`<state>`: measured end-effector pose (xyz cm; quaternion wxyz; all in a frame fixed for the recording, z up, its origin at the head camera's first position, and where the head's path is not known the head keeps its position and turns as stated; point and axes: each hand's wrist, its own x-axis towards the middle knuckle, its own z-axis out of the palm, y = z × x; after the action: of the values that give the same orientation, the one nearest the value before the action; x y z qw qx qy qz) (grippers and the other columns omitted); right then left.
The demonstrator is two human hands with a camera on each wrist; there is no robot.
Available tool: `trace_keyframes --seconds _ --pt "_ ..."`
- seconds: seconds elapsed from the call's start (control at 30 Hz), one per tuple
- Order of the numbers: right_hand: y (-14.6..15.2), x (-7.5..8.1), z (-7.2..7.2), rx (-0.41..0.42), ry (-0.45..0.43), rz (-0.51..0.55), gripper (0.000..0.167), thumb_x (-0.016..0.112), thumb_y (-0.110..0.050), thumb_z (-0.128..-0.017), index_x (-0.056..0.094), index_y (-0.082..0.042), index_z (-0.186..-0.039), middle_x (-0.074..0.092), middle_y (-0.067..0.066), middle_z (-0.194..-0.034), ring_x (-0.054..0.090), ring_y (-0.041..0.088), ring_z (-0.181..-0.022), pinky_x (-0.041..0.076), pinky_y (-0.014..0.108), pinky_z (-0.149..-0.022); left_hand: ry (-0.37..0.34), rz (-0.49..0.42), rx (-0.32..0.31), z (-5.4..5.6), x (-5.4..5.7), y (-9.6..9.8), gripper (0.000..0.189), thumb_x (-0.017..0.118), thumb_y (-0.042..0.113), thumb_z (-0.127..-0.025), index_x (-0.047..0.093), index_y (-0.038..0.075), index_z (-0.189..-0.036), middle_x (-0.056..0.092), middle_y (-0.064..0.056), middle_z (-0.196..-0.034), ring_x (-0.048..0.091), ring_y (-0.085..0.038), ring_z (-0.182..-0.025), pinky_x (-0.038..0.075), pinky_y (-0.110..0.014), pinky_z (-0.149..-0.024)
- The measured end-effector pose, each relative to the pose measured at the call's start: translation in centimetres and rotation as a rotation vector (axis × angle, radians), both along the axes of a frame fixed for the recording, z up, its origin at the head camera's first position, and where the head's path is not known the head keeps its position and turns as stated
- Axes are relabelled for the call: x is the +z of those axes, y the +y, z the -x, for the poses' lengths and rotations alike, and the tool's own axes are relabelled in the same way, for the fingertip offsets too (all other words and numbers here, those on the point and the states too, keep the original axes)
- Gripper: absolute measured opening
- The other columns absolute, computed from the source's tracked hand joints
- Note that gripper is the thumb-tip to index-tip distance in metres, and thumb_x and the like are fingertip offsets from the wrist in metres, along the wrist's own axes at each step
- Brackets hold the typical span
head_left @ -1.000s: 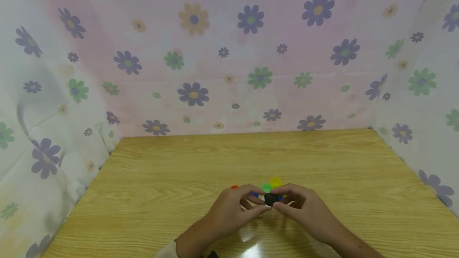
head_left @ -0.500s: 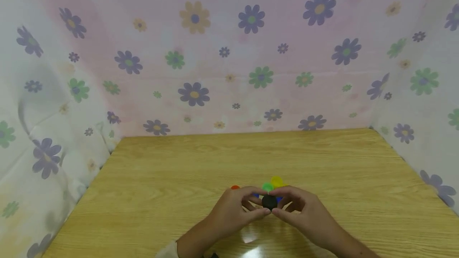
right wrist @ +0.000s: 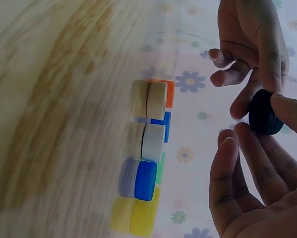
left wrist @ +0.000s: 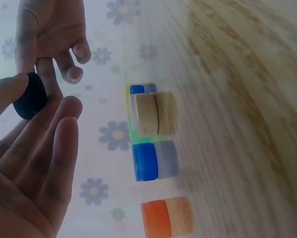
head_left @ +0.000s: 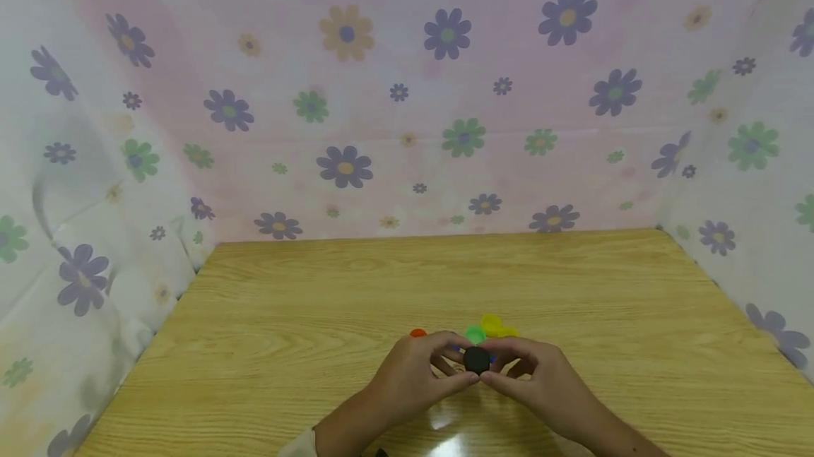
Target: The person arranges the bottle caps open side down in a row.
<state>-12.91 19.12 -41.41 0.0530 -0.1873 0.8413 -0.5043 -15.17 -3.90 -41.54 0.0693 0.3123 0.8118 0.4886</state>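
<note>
A small black round piece, like a squat disc with a seam round its side, is held up above the table between both hands. My left hand pinches it from the left with thumb and fingertips. From the right, the thumb and fingertips of my right hand pinch it too. In the right wrist view its flat edge stands tilted. Beyond the hands, several coloured round pieces stand on the table: a green one, a yellow one and an orange-red one. The hands partly hide the group in the head view.
A blue piece, a white piece and a beige piece stand in the same group. The wood-grain table reflects light near the front. Flower-patterned cloth encloses its back and both sides.
The black piece has turned between the fingers, so its round face now shows toward the head camera, and it sits slightly lower. Both hands stay nearly in place.
</note>
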Motion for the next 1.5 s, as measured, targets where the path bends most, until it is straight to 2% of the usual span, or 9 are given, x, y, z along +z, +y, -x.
trace_keyframes --seconds 0.27,0.4,0.5,0.63,0.73,0.9,1.13,1.3,1.5 --pt "0.0 -0.5 -0.1 -0.006 0.066 -0.025 0.031 0.073 -0.033 -0.091 0.071 -0.017 -0.117 0.073 -0.006 -0.097 0.065 0.005 -0.085 0.057 0.026 -0.073 0.098 0.057 -0.001 0.1 -0.1 0.1 0.035 0.075 0.029 -0.089 0.068 0.011 -0.118 0.077 -0.001 -0.104 0.069 0.006 -0.08 0.052 -0.009 -0.064" --pt "0.0 -0.6 0.0 0.003 0.059 -0.02 0.032 0.072 -0.032 -0.092 0.071 -0.014 -0.119 0.073 -0.005 -0.098 0.065 0.005 -0.086 0.057 0.025 -0.072 0.142 0.088 0.0 0.1 -0.4 0.0 0.034 0.075 0.028 -0.09 0.068 0.013 -0.119 0.077 0.001 -0.104 0.069 0.006 -0.081 0.051 -0.008 -0.065" --pt "-0.2 -0.7 0.1 0.028 0.019 0.004 0.033 0.072 -0.03 -0.093 0.071 -0.011 -0.12 0.074 0.0 -0.1 0.066 0.005 -0.085 0.057 0.025 -0.07 0.128 0.11 0.009 0.0 -0.6 -0.5 0.034 0.076 0.029 -0.089 0.068 0.015 -0.12 0.077 0.002 -0.104 0.069 0.006 -0.082 0.051 -0.008 -0.066" --pt "-1.0 -1.1 0.1 0.065 -0.03 0.021 0.033 0.073 -0.029 -0.092 0.073 -0.009 -0.118 0.075 0.006 -0.104 0.067 0.003 -0.084 0.058 0.024 -0.069 0.028 0.132 0.018 -0.4 -0.8 -1.7 0.033 0.077 0.029 -0.088 0.069 0.019 -0.118 0.077 0.004 -0.102 0.068 0.006 -0.079 0.052 -0.01 -0.064" --pt "-2.0 -1.3 0.1 0.094 -0.021 0.008 0.031 0.074 -0.031 -0.091 0.074 -0.012 -0.116 0.075 0.004 -0.105 0.066 0.002 -0.082 0.057 0.024 -0.068 -0.018 0.149 0.013 -0.6 -0.9 -2.8 0.033 0.078 0.029 -0.088 0.069 0.02 -0.118 0.077 0.005 -0.101 0.068 0.006 -0.078 0.053 -0.012 -0.063" --pt "-4.1 -1.1 0.4 0.143 0.008 -0.013 0.027 0.076 -0.031 -0.089 0.075 -0.015 -0.111 0.075 0.001 -0.104 0.065 0.001 -0.079 0.056 0.023 -0.066 0.001 0.198 -0.005 -0.7 -1.1 -4.6 0.032 0.077 0.027 -0.089 0.068 0.019 -0.118 0.076 0.007 -0.102 0.067 0.006 -0.08 0.053 -0.011 -0.064" --pt "-7.0 -1.2 0.9 0.202 -0.052 -0.06 0.022 0.078 -0.021 -0.087 0.076 -0.01 -0.107 0.073 -0.007 -0.088 0.064 -0.002 -0.067 0.053 0.018 -0.061 0.047 0.293 0.0 -1.0 -1.2 -7.3 0.029 0.079 0.029 -0.087 0.07 0.019 -0.113 0.073 0.011 -0.105 0.063 0.009 -0.075 0.052 -0.013 -0.064" --pt "-8.6 -1.6 1.2 0.222 -0.116 -0.065 0.019 0.08 -0.016 -0.085 0.076 -0.011 -0.103 0.07 -0.011 -0.08 0.062 0.0 -0.063 0.051 0.018 -0.057 0.076 0.357 0.016 -0.9 -1.2 -8.6 0.026 0.08 0.032 -0.086 0.072 0.02 -0.107 0.068 0.016 -0.093 0.056 0.009 -0.07 0.05 -0.015 -0.063" --pt "-9.4 -1.8 1.6 0.229 -0.202 -0.069 0.018 0.08 -0.014 -0.084 0.075 -0.01 -0.101 0.069 -0.009 -0.076 0.064 0.003 -0.063 0.052 0.019 -0.056 0.045 0.407 0.011 -0.4 -1.4 -9.0 0.028 0.084 0.03 -0.082 0.073 0.021 -0.106 0.065 0.018 -0.083 0.054 0.009 -0.067 0.048 -0.015 -0.061"
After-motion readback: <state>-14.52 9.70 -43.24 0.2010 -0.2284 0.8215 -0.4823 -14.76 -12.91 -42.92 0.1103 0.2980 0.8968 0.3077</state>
